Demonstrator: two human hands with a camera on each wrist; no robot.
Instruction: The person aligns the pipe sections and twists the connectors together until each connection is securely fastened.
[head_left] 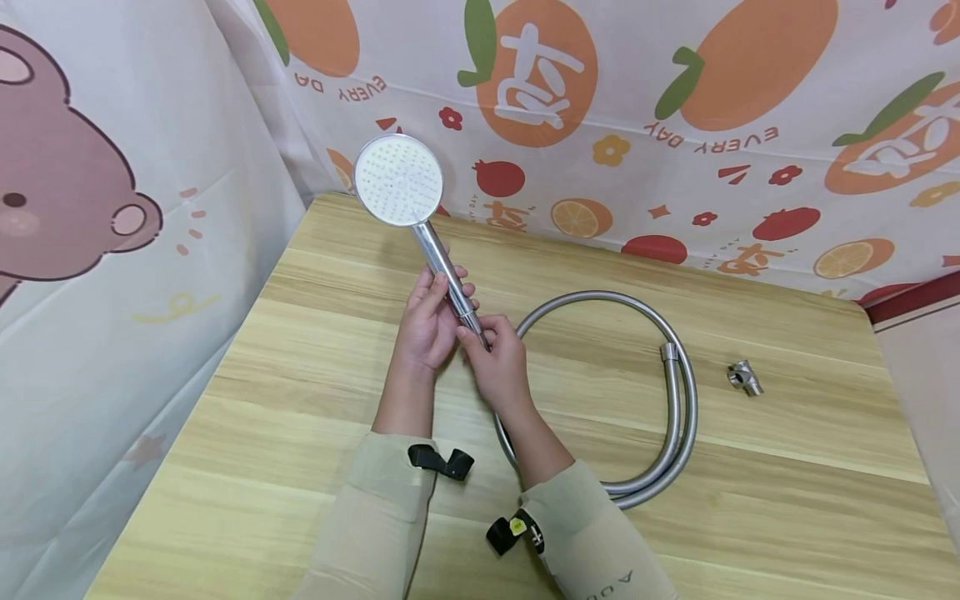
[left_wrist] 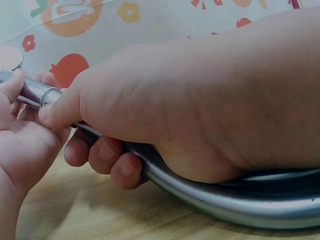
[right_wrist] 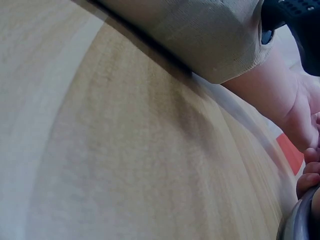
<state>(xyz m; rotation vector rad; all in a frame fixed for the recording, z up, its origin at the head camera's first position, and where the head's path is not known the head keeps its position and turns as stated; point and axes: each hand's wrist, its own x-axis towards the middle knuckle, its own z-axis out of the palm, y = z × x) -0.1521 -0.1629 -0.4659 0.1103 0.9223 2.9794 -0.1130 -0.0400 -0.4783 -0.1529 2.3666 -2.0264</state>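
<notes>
A chrome handheld shower head (head_left: 400,181) with a round white spray face is held up over the table, tilted to the upper left. My left hand (head_left: 426,329) grips its handle, thumb along the front and fingers round the back. Just below, my right hand (head_left: 498,367) pinches the joint where the handle's lower end meets the metal shower hose (head_left: 686,367). In the left wrist view the right hand's thumb lies on this joint, and its curled fingers (left_wrist: 126,170) wrap under the hose. From there the hose loops over the table to the right.
The hose's other end, a metal nut (head_left: 669,352), lies inside the loop. Right of it sits a small chrome shower bracket (head_left: 744,377). A wooden table (head_left: 285,400) carries everything. Behind it hangs a fruit-printed curtain (head_left: 622,50), and a bear-printed cloth (head_left: 187,333) hangs at the left.
</notes>
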